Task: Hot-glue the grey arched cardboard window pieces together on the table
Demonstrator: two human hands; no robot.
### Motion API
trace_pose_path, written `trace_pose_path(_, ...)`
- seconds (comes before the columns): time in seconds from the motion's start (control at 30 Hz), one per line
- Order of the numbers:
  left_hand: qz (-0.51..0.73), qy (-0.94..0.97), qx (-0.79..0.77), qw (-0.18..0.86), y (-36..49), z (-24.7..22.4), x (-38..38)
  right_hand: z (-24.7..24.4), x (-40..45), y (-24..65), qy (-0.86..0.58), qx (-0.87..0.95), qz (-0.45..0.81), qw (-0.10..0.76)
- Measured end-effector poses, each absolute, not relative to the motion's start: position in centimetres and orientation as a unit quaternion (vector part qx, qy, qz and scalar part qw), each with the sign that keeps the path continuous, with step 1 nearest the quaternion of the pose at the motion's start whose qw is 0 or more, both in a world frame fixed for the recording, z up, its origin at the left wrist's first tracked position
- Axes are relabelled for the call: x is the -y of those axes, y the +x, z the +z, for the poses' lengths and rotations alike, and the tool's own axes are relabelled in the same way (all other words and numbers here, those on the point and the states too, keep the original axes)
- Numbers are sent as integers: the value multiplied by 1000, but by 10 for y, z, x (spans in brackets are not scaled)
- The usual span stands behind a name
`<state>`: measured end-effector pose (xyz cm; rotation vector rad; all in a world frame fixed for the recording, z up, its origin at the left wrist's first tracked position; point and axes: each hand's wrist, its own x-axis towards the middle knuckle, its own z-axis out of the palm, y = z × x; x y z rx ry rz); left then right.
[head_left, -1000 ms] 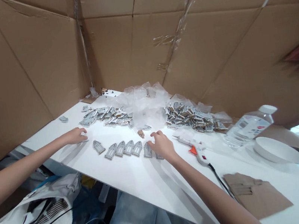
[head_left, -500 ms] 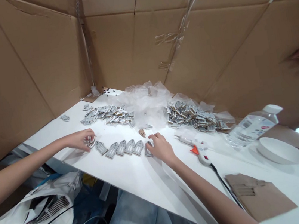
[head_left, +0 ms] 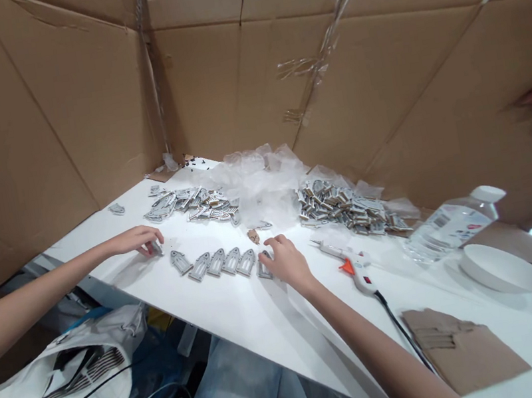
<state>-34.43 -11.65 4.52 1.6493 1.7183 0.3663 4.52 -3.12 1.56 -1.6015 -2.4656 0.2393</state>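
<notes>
On my white table lies a row of grey pieces; my right grip is half open, touching the end piece; my left grip pinches one small piece, left of the row

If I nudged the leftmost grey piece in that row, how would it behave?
The leftmost grey piece would probably slide rather than roll, lying flat on the smooth table. It looks thin, so it is likely light and perhaps awkward to pinch up.
</notes>
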Motion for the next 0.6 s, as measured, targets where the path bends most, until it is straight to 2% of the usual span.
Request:
trace_pose_path(0.13,169,573,-716,360,-347,33,111,17,31,46,-540,833,78,97)
trace_pose_path(0.3,132,558,-749,332,-347,20,108,14,30,47,-528,840,71,103)
trace_pose_path(0.43,86,596,-755,258,-340,21,115,11,31,43,-470,874,65,110)
trace_pose_path(0.6,79,669,-724,147,-316,19,136,10,37,27,-316,941,76,95)
